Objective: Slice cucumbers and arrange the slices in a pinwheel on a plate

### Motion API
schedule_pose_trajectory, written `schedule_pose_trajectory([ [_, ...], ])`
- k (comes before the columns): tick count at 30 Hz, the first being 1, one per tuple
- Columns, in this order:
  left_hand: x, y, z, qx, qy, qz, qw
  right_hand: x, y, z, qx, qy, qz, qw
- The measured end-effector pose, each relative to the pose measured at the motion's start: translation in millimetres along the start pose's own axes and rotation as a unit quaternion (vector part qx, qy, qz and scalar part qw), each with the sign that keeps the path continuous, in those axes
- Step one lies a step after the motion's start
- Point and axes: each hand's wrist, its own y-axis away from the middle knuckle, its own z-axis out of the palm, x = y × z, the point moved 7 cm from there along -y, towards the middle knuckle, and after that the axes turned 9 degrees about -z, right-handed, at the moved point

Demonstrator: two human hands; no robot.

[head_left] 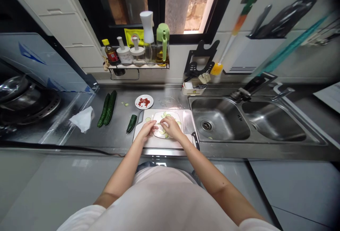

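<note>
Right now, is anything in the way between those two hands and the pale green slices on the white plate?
Nothing visible. The right hand is over the plate, its fingers right by the slices; the left hand is at the plate's left edge. The knife lies off to the right.

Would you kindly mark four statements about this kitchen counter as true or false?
Two long dark-green cucumbers lie left of the round white plate holding red pieces. True.
The black-handled knife stands inside the steel sink. False: it lies on the white rectangular cutting board.
The right hand is over the squarish white plate of pale-green slices. True.
The crumpled white sheet covers the round plate. False: it lies on the grey metal counter.
</note>
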Motion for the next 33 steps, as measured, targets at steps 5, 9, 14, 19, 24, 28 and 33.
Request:
schedule_pose_trajectory([
  [5, -6.2, -7.9, 7.5, -0.044, 0.017, -0.029, 0.998, -0.7, 0.7, -1.5, -0.021, 0.021, 0.000, 1.000],
  [9, 0.2, -12.4, 7.4, -0.032, 0.005, 0.011, 0.999, 2.9, 1.0, 1.6, -0.040, 0.033, 0.009, 0.999],
  [14, 9.2, -12.5, 3.6, 0.012, -0.010, 0.047, 0.999, 9.5, -0.1, 8.0, -0.039, 0.035, 0.030, 0.998],
  [19, 18.9, -14.2, 1.0, 0.024, -0.031, 0.120, 0.992, 18.1, -3.2, 17.6, -0.050, 0.018, 0.050, 0.997],
  [24, 23.4, -22.5, -4.4, 0.017, -0.047, 0.157, 0.986, 32.6, -8.3, 33.4, -0.090, -0.022, 0.092, 0.991],
  [28, 23.7, -29.8, -6.9, 0.018, -0.080, 0.166, 0.983, 41.0, -11.5, 42.5, -0.118, -0.031, 0.111, 0.986],
  [33, 21.2, -38.9, -9.0, 0.053, -0.128, 0.193, 0.971, 47.6, -13.7, 47.5, -0.148, -0.011, 0.138, 0.979],
])
